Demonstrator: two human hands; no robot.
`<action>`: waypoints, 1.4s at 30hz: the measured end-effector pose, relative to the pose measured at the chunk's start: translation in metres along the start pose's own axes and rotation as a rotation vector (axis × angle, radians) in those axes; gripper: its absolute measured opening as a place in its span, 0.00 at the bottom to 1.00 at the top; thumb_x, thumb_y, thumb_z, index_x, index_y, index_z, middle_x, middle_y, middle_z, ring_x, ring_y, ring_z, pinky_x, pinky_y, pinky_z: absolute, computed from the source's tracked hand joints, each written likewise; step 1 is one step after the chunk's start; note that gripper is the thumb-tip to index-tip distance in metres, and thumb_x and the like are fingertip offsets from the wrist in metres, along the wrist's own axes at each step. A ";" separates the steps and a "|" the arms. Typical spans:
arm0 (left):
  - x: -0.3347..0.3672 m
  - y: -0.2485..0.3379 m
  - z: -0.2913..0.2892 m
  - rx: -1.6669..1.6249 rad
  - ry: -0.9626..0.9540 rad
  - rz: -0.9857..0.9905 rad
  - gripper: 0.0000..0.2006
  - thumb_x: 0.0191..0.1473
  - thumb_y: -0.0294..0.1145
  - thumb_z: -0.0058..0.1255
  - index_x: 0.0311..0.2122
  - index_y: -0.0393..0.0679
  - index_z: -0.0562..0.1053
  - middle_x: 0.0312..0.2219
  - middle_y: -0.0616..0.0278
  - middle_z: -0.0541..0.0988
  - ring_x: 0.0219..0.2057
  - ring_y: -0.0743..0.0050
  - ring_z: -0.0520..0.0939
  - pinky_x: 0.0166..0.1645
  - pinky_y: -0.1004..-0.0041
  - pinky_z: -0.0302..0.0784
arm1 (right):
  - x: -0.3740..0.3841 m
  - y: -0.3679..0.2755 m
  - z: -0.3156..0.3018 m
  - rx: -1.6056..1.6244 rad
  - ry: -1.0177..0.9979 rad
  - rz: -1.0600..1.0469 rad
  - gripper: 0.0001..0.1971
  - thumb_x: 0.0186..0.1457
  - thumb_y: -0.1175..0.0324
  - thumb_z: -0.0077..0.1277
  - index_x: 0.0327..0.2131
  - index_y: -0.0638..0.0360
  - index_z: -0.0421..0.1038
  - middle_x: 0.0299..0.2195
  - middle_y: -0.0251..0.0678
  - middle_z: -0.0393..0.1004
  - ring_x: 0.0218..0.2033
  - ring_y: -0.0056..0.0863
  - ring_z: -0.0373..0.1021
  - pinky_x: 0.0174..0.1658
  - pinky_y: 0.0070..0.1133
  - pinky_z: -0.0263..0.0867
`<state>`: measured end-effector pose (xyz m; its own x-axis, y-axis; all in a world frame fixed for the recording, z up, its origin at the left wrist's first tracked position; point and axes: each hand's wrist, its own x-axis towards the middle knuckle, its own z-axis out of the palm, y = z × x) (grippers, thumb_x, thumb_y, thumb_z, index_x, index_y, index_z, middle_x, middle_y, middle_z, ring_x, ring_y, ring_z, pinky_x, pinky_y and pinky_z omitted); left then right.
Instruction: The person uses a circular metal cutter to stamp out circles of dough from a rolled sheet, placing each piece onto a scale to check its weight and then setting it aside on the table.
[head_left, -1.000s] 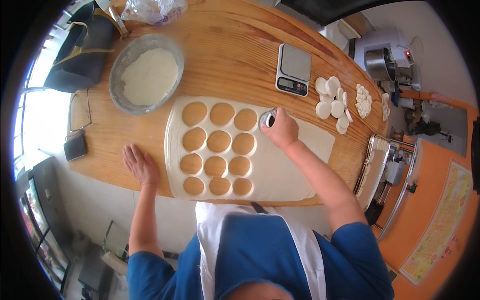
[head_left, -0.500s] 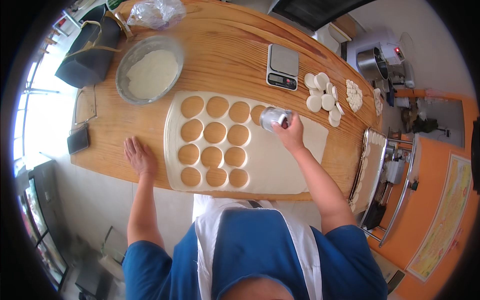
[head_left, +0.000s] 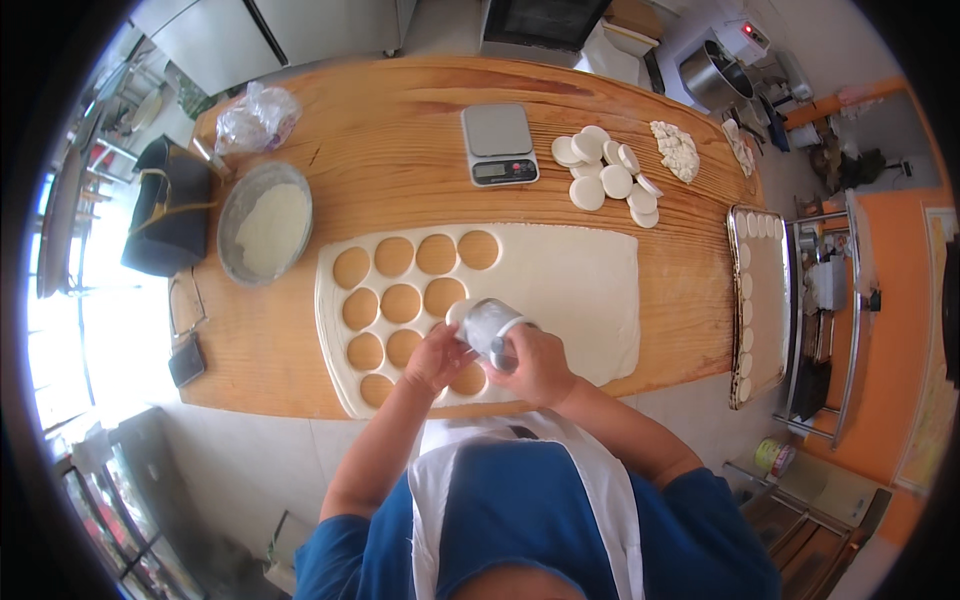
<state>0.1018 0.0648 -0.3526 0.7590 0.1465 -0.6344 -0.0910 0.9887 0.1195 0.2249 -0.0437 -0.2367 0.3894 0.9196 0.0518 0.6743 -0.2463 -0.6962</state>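
Observation:
A silvery metal cup-shaped cutter [head_left: 490, 325] with a handle is tilted in front of me, over the rolled dough sheet [head_left: 572, 278]. My right hand [head_left: 538, 366] is closed around its handle. At the cutter's open end a pale dough round [head_left: 459, 312] shows, and my left hand [head_left: 437, 360] is closed on it, fingertips partly hidden beside the cutter. The left part of the sheet has several round holes with the wood showing through; its right part is uncut.
Beyond the sheet stand a kitchen scale [head_left: 498, 145], a pile of dough rounds [head_left: 615, 182] and dough scraps [head_left: 676, 150]. A bowl of flour [head_left: 222, 235] and a plastic bag [head_left: 258, 118] are at left. On the right is a baking tray [head_left: 738, 392] with rounds.
The cutter has lifted off the sheet's far row, leaving a full hole there, and come toward me. My left hand has left the table and joined it. The view has shifted.

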 end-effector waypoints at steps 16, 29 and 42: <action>0.233 0.165 0.161 1.241 0.549 0.541 0.08 0.44 0.28 0.47 0.33 0.40 0.69 0.20 0.63 0.72 0.20 0.77 0.73 0.22 0.80 0.70 | -0.077 0.108 -0.061 0.254 0.157 0.500 0.19 0.33 0.64 0.57 0.27 0.63 0.60 0.16 0.38 0.65 0.17 0.31 0.65 0.22 0.22 0.62; 0.212 0.213 0.176 1.905 0.838 0.832 0.13 0.40 0.30 0.46 0.35 0.44 0.73 0.25 0.60 0.76 0.25 0.69 0.75 0.31 0.73 0.70 | -0.071 0.137 -0.076 0.317 0.112 0.464 0.19 0.33 0.65 0.57 0.27 0.62 0.60 0.19 0.41 0.66 0.19 0.36 0.66 0.23 0.24 0.62; 0.231 0.171 0.215 2.294 0.741 0.610 0.30 0.36 0.40 0.53 0.47 0.41 0.60 0.46 0.51 0.61 0.49 0.58 0.62 0.50 0.68 0.61 | -0.072 0.147 -0.074 0.318 0.104 0.432 0.19 0.33 0.66 0.58 0.28 0.62 0.60 0.21 0.42 0.66 0.21 0.38 0.65 0.25 0.25 0.62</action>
<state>0.4002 0.2603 -0.3145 0.6423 0.7352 -0.2166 0.7652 -0.5992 0.2354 0.3425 -0.1692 -0.2900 0.6597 0.7162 -0.2276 0.2226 -0.4755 -0.8511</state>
